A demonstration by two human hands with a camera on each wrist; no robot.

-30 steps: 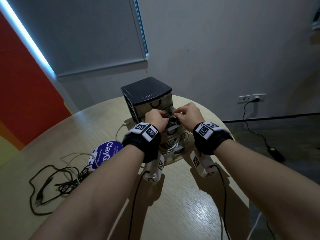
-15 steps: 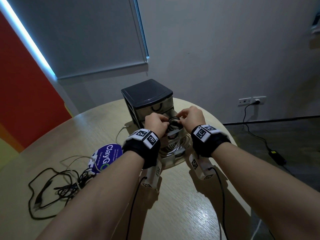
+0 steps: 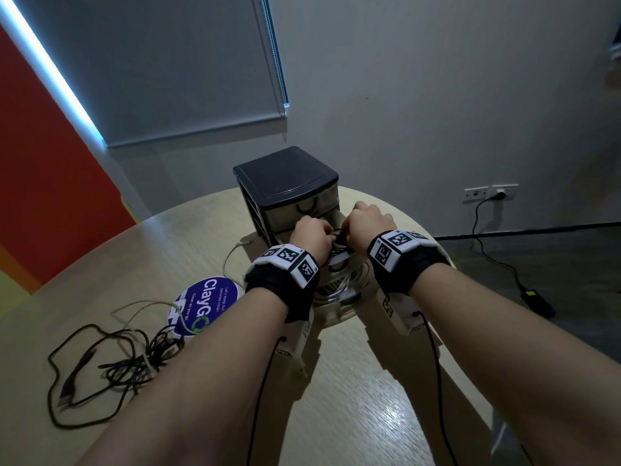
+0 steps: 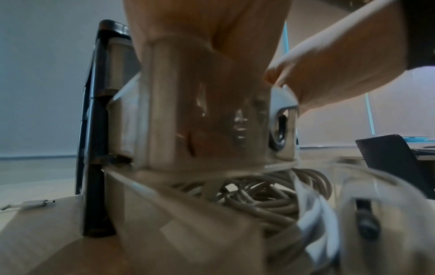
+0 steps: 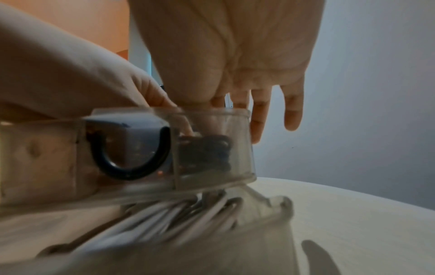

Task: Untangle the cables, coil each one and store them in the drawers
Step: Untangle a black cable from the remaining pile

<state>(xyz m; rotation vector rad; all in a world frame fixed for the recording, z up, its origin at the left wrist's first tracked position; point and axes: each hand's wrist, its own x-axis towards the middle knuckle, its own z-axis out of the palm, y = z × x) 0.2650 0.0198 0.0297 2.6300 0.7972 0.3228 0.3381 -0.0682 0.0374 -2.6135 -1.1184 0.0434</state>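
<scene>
Both hands, left hand [image 3: 311, 235] and right hand [image 3: 368, 223], have dipped lower, pinching the black cable coil [image 3: 339, 242] into the open middle drawer [image 5: 212, 145]. One cable is nearly stored, but the tangled cables [image 3: 111, 361] at 8 o'clock on the counter [image 3: 386, 415] wait.

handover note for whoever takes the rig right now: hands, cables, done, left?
Left hand and right hand: both pinch a black coiled cable, lowering it into the open middle drawer of the drawer unit.
Done: white coiled cables lie in the open bottom drawer.
Left: release the coil, then untangle the cable tangle on the table, coil, store, shut drawers.
</scene>
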